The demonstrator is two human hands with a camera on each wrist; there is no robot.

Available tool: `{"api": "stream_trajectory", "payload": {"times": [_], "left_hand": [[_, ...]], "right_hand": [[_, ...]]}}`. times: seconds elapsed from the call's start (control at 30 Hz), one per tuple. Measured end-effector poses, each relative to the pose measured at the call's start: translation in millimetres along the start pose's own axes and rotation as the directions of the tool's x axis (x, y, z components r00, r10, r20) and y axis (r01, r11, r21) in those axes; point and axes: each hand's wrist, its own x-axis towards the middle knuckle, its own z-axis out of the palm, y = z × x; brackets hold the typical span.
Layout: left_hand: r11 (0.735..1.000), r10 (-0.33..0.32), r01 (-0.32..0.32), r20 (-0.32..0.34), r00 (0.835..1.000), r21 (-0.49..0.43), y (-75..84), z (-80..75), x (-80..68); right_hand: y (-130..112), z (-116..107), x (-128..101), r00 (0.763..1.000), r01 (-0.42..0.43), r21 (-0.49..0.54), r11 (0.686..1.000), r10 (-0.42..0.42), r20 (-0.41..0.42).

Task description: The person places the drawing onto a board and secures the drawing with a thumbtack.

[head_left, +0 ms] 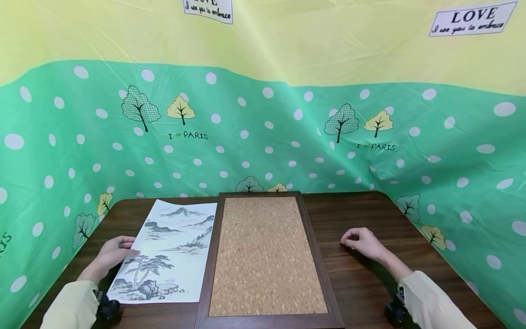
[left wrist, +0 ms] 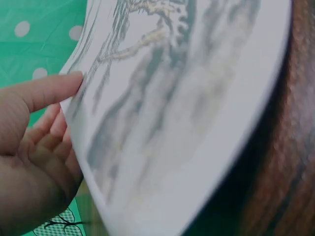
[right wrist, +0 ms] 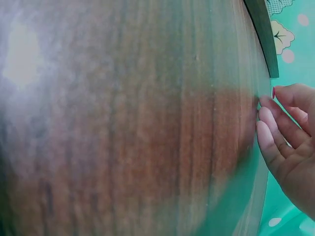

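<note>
A white sheet with an ink landscape painting of hills, pines and rocks lies left of a cork board in a dark brown frame. My left hand pinches the sheet's left edge. In the left wrist view, the thumb of that hand is on the painted face and the other fingers are behind the paper. To the right of the board, my right hand rests by the wooden tabletop with loosely curled fingers. Nothing shows between its fingers in the right wrist view.
The dark wooden table runs back to a green and yellow cloth with dots and trees, which hangs behind and at both sides. Each wrist carries a small black camera, one at the left cuff and one at the right.
</note>
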Motion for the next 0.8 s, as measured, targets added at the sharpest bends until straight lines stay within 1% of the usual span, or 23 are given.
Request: {"api": "stream_trajectory", "payload": {"times": [0.13, 0.27, 0.37, 0.47, 0.63, 0.73, 0.8], "left_hand": [[0.999, 0.002, 0.001, 0.057, 0.998, -0.049, 1.0, -0.6, -2.8], [0.994, 0.006, 0.006, 0.101, 0.995, -0.11, 2.0, -2.3, -7.4], [0.988, 0.012, 0.007, 0.12, 0.993, -0.155, 1.3, -5.8, -9.8], [0.98, 0.013, 0.012, 0.124, 0.992, -0.198, 2.1, -11.0, -12.7], [0.951, 0.011, 0.03, 0.128, 0.992, -0.309, 5.5, -22.6, -17.4], [0.925, 0.021, 0.031, 0.134, 0.991, -0.378, 7.0, -29.5, -19.7], [0.9, 0.039, 0.026, 0.139, 0.99, -0.435, 8.2, -33.2, -20.5]], "right_hand": [[0, 0, -1, 0.999, -0.013, 0.1, 0.995, 0.009, 0.041], [6, 1, -1, 0.998, -0.027, 0.173, 0.984, 0.017, 0.062], [7, 1, 0, 0.997, -0.044, 0.205, 0.978, 0.032, 0.064], [6, 1, 0, 0.996, -0.061, 0.228, 0.972, 0.046, 0.07], [3, 0, -1, 0.995, -0.063, 0.261, 0.963, 0.04, 0.094], [0, -1, -2, 0.993, -0.064, 0.29, 0.955, 0.031, 0.114], [-2, -1, -3, 0.992, -0.069, 0.314, 0.947, 0.031, 0.123]]}}
